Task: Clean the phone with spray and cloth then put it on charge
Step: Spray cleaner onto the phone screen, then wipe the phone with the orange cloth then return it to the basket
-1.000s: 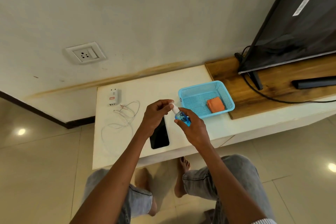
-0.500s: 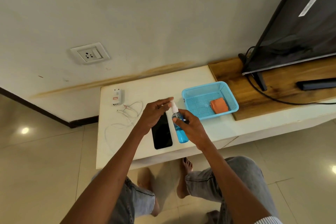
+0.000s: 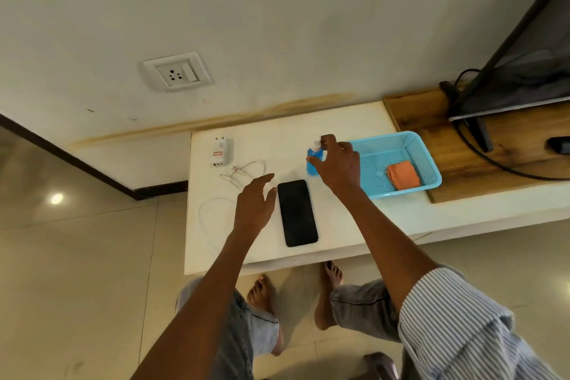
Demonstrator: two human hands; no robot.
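Here the phone (image 3: pixel 297 213) lies flat, dark face up, near the front edge of the white worktop (image 3: pixel 339 237), between the two hands, placed well for wiping. The left hand (image 3: pixel 254 205) hovers just beside its left edge, fingers spread and holding nothing, probably ready to steady or lift it. Farther in, the right hand (image 3: pixel 337 163) curls its fingers round the upright blue spray bottle (image 3: pixel 313 163), standing on the worktop just left of the blue basket (image 3: pixel 428 157); whether it is being set down or picked up cannot be told. The orange cloth (image 3: pixel 403 175) lies in the basket, within the right hand's reach. The cable (image 3: pixel 246 174) and charger (image 3: pixel 220 152) wait at far left, below the wall socket (image 3: pixel 177 74).
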